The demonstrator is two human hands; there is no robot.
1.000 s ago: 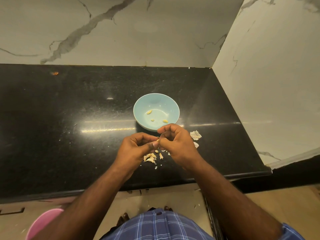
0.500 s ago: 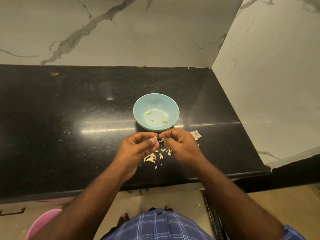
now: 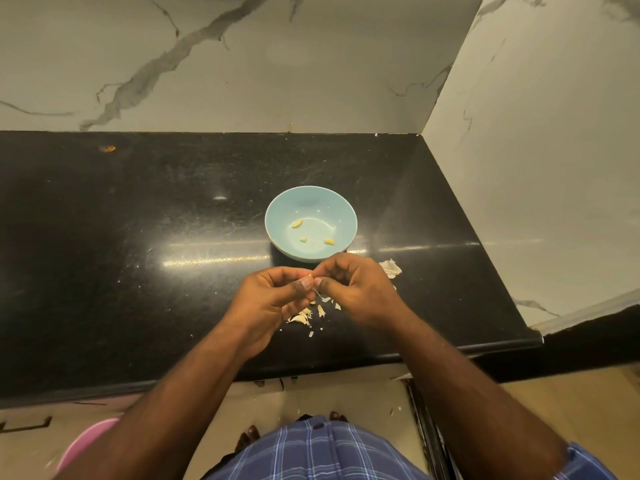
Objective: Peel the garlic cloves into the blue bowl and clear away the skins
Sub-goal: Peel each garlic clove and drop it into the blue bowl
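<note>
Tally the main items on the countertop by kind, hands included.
Blue bowl: 1
Peeled garlic pieces in the bowl: 3
Large loose skin beside the right hand: 1
Pile of skin scraps under the hands: 1
Hands, left and right: 2
Total: 8

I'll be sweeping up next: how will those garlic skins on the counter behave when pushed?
The garlic skins look thin, curled and papery, so probably very light and apt to scatter. The black counter looks glossy, so they should slide easily, though tiny flakes may cling.
</note>
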